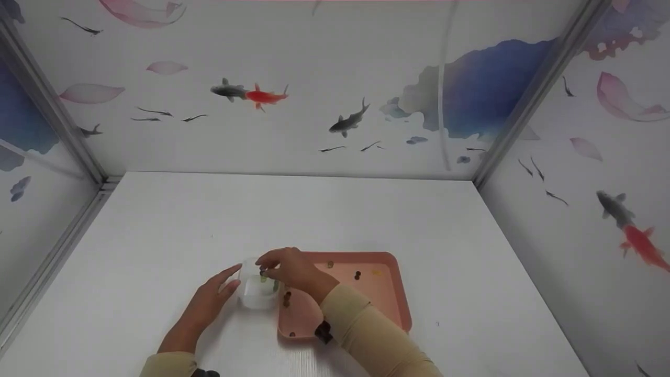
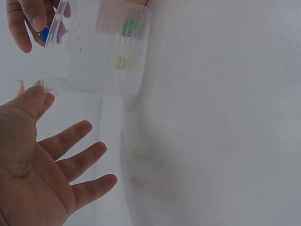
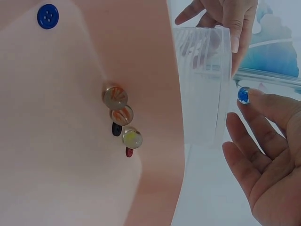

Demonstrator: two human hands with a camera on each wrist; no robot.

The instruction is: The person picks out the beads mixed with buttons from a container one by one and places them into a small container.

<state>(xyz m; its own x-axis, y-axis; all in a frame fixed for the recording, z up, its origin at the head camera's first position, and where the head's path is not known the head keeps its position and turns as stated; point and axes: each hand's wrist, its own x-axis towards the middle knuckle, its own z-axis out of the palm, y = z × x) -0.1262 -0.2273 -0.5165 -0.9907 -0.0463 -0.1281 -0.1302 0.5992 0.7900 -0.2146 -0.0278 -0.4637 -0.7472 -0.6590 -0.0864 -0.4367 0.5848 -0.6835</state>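
Head view: right hand (image 1: 296, 269) pinches a blue-and-clear glass marble (image 3: 243, 95), likely slippery, best gripped mid-girth, above a clear plastic box (image 1: 259, 302) at nine o'clock of a pink rectangular tray (image 1: 379, 293); left hand (image 1: 212, 297) spread.

Wears a plain tan right sleeve (image 1: 379, 335), lightly creased higher up and ending in a smooth, rounded cuff (image 1: 341, 305), with a short stretch of matching left sleeve (image 1: 168, 365) in view. Carries a small, blocky black right wrist camera (image 1: 323, 332) and a rounded black left wrist camera (image 1: 205, 373). Leaves bare the right hand (image 1: 294, 269) and left hand (image 1: 209, 300).
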